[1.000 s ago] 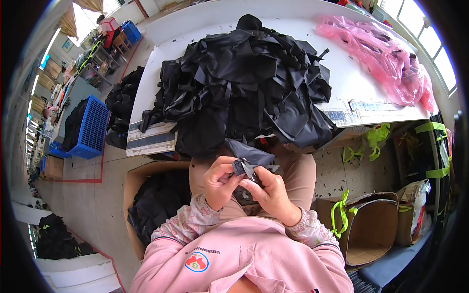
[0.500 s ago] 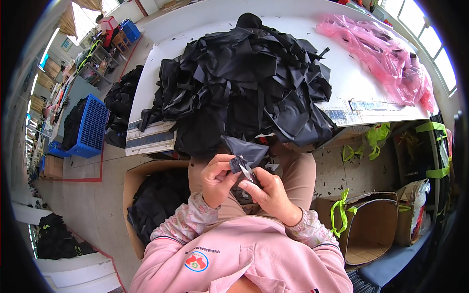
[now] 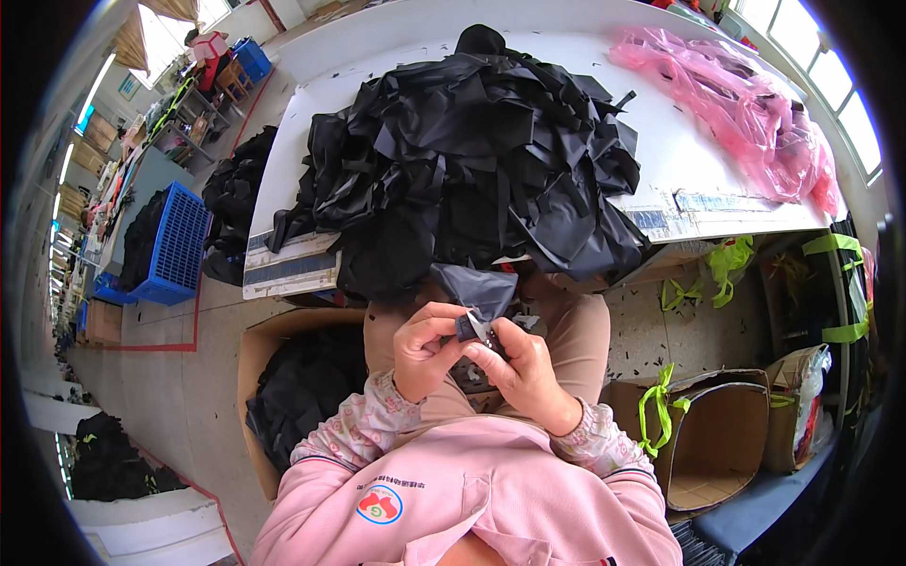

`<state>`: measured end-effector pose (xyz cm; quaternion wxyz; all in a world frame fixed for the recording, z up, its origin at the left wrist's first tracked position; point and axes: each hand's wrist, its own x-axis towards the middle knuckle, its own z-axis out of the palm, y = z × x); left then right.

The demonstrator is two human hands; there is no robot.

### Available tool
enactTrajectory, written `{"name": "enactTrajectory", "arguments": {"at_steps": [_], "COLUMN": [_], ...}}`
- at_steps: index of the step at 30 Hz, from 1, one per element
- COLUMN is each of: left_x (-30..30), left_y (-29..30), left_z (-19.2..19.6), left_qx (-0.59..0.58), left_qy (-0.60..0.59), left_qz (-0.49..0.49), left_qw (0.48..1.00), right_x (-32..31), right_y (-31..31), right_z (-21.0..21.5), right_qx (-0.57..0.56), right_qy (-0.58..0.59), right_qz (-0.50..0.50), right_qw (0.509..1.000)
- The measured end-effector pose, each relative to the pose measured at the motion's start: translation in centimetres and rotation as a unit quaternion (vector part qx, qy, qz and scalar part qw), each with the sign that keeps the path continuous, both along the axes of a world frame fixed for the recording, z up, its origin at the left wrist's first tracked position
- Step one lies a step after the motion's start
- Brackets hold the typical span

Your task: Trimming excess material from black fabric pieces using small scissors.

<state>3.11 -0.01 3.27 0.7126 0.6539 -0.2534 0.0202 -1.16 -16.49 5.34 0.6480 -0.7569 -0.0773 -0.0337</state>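
A seated worker in a pink shirt [image 3: 444, 500] and tan trousers [image 3: 578, 354] handles a black cloth piece [image 3: 481, 286] above the lap, in front of a white bench [image 3: 661, 170]. Of the 2 hands, the left hand [image 3: 427, 354] pinches a folded end of the cloth between thumb and fingers, while the right hand [image 3: 524, 373] grips a small metal tool [image 3: 479, 326], its pointed blade set against the fold. The fingertips of the 2 hands nearly meet; whether the blade has cut in is too small to tell. The rest of the cloth spreads just beyond the hands, toward the bench's near edge.

On the bench, a large pile of black cloth [image 3: 472, 160] drapes over that edge, with a pink plastic bag [image 3: 746, 118] to its right. At the worker's left side stands a cardboard box [image 3: 253, 354] holding more black fabric [image 3: 311, 396]; at the right are 2 more, the nearer an open carton [image 3: 719, 439] with a bright green strip [image 3: 658, 420] tied at its side. Farther left, a blue crate [image 3: 179, 250] of dark material sits on the floor [image 3: 226, 354], and a co-worker [image 3: 209, 52] is visible in the background.
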Motion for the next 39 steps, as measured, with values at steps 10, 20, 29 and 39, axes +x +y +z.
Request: {"name": "enactTrajectory", "arguments": {"at_steps": [10,20,29,39], "left_x": [-0.2,1.3,1.8,1.9], "left_y": [0.1,0.7,1.1,1.5], "left_z": [-0.1,0.7,2.2,1.4], "left_qx": [0.02,-0.096,-0.086,-0.021], "left_qy": [0.002,0.153,0.251,0.236], "left_qz": [-0.01,-0.154,-0.218,-0.265], "left_qw": [1.0,0.971,0.939,0.935], "right_x": [-0.2,0.7,1.5,1.2], "right_y": [0.1,-2.7,-5.0,-5.1], "right_z": [-0.4,0.3,3.3,3.5], "right_qx": [-0.024,0.081,-0.142,-0.275], "right_qy": [-0.018,0.024,0.034,-0.064], "right_qz": [-0.025,0.012,0.141,0.115], "right_qw": [0.999,0.996,0.979,0.952]}}
